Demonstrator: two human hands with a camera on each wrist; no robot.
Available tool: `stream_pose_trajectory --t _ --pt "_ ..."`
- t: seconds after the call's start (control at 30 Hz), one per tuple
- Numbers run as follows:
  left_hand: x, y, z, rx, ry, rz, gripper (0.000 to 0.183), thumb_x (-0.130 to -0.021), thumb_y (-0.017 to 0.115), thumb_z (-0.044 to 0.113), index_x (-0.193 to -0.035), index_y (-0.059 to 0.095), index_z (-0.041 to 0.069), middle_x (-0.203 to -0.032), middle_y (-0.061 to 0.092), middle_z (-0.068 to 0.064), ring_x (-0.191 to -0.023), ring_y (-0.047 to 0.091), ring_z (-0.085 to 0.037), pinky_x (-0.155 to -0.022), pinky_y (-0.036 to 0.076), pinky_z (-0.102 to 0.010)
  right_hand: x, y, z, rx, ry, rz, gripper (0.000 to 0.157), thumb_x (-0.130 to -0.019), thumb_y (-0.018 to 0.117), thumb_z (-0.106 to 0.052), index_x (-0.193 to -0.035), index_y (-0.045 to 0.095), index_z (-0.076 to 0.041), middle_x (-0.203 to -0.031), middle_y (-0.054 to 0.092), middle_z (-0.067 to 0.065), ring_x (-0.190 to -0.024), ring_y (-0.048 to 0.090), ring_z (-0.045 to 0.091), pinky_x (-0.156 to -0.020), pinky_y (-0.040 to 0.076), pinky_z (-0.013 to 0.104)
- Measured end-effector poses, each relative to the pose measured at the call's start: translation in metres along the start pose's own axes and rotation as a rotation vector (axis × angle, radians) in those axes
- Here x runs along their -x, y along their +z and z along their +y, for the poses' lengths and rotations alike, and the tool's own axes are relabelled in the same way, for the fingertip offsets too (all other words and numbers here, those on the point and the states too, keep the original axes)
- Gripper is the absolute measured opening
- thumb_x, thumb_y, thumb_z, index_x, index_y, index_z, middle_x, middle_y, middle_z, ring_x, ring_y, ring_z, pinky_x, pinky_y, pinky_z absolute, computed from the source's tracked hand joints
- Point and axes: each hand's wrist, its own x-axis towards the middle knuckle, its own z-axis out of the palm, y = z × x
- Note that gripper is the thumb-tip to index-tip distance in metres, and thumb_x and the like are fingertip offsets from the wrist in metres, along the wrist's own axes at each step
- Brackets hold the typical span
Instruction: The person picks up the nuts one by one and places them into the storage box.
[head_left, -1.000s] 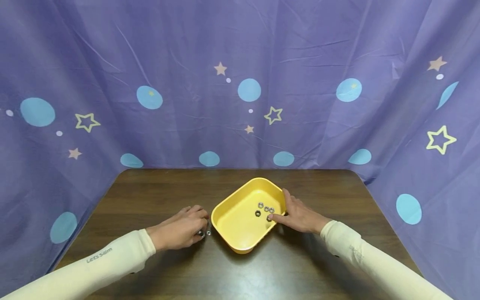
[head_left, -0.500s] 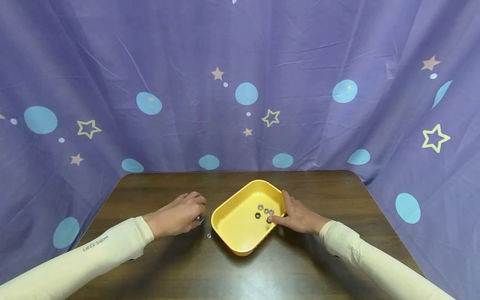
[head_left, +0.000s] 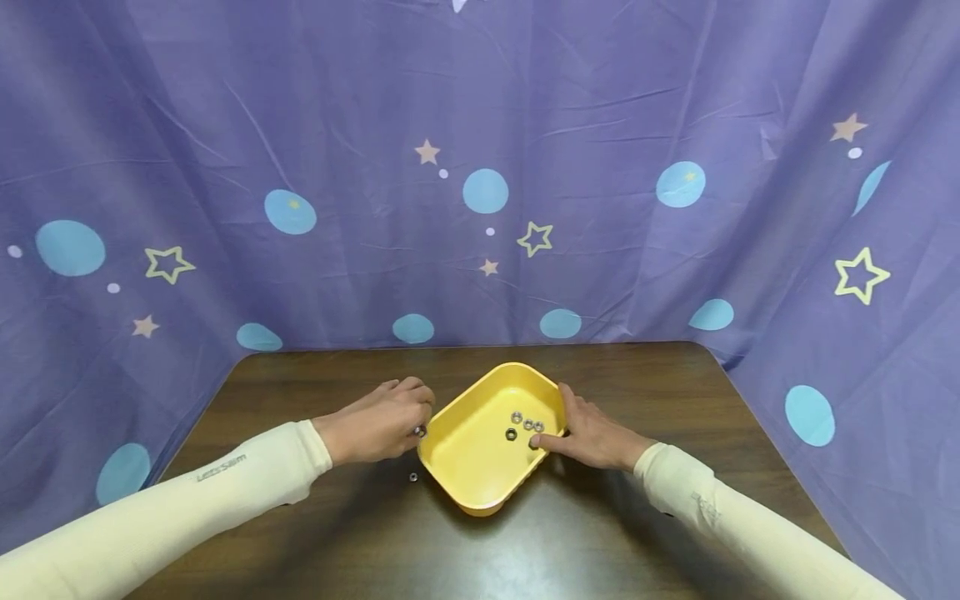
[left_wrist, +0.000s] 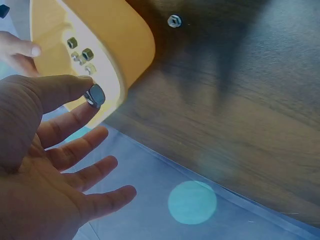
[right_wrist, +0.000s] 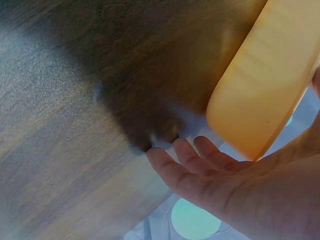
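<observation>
My left hand (head_left: 375, 425) pinches a metal hex nut (left_wrist: 95, 95) between thumb and index finger, at the left rim of a yellow plastic tray (head_left: 465, 450). Its other fingers spread out loosely in the left wrist view. Across the tray, my right hand (head_left: 596, 433) grips the right wall, thumb over the rim and inside, fingers outside. Several silver nuts (head_left: 517, 417) and a dark nut (head_left: 511, 434) lie on the tray floor near the right thumb, which partly covers one of them.
One small nut (head_left: 413, 477) lies on the brown wooden table (head_left: 300, 533), just left of the tray's near corner. A purple curtain (head_left: 480, 275) with stars and blue dots hangs behind the table and along both sides.
My left hand has lifted off the table with the nut and moved right to the tray's rim, leaving the small nut behind. The right hand keeps its hold on the tray.
</observation>
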Motion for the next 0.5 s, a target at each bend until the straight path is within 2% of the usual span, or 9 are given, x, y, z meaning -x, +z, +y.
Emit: stream_pose_trajectory --t 0.2,0.4,0.5 --pt "-0.018 0.003 0.007 -0.029 0.031 -0.024 0.011 -0.085 0.078 0.018 -0.091 0.071 0.012 -0.109 0.065 -0.002 -0.103 0.055 -0.024 -0.082 0.051 -0.047 0.001 -0.001 0.000 -0.009 0.005 0.000 0.104 -0.083 0.070 -0.065 -0.154 0.024 -0.004 -0.127 0.057 0.020 -0.121 0.053 0.033 -0.106 0.042 0.051" --pt "-0.034 0.005 0.015 -0.032 0.053 -0.051 0.008 -0.087 0.076 0.020 -0.089 0.073 0.014 -0.115 0.066 -0.005 -0.109 0.055 -0.026 -0.085 0.050 -0.051 0.000 0.000 0.002 0.007 0.012 0.000 0.110 -0.083 0.069 -0.066 -0.157 0.019 -0.002 -0.137 0.053 0.023 -0.128 0.050 0.036 -0.109 0.039 0.052" --pt "-0.040 0.007 0.017 -0.037 0.063 -0.064 0.009 -0.086 0.077 0.021 -0.092 0.074 0.014 -0.117 0.065 -0.005 -0.110 0.055 -0.026 -0.086 0.050 -0.051 -0.002 0.001 0.002 0.005 0.005 0.004 0.108 -0.084 0.069 -0.065 -0.157 0.019 -0.003 -0.136 0.054 0.021 -0.127 0.051 0.034 -0.108 0.040 0.052"
